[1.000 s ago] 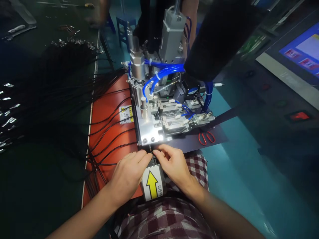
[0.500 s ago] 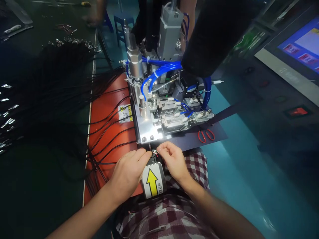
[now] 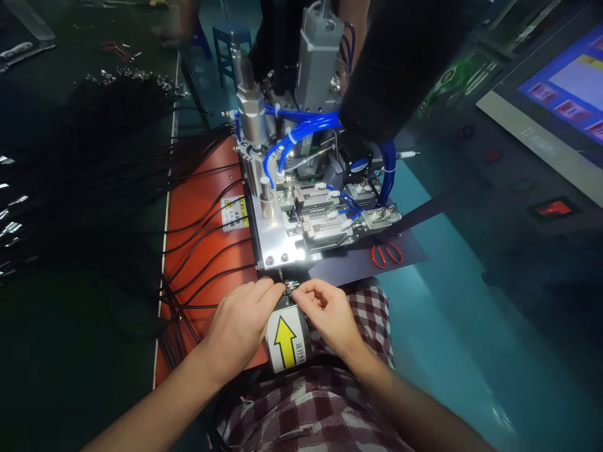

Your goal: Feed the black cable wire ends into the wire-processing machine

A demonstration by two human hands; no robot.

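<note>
My left hand (image 3: 242, 317) is closed in a pinch at the front end of the machine's track. A black cable (image 3: 200, 306) runs in under it from the left, and its tip lies between my fingers. My right hand (image 3: 330, 311) pinches at the fine wires (image 3: 294, 284) of the cable end, thumb against forefinger. The fingertips of both hands almost meet over a small dark fixture (image 3: 286, 301). Just below sits a white label with a yellow arrow (image 3: 285, 342). How the wires lie in the fixture is too small to tell.
Beyond my hands stands the metal machine (image 3: 277, 242) with blue air hoses (image 3: 311, 129). Several black cables cross the orange surface (image 3: 202, 201) on the left, beside a large cable bundle (image 3: 117, 138). Red-handled scissors (image 3: 387, 255) lie right. A screen (image 3: 565, 94) stands far right.
My right fingertips have shifted slightly down and left, closer to the left hand. A red wire that showed under them is no longer visible. The left hand keeps its pinch.
</note>
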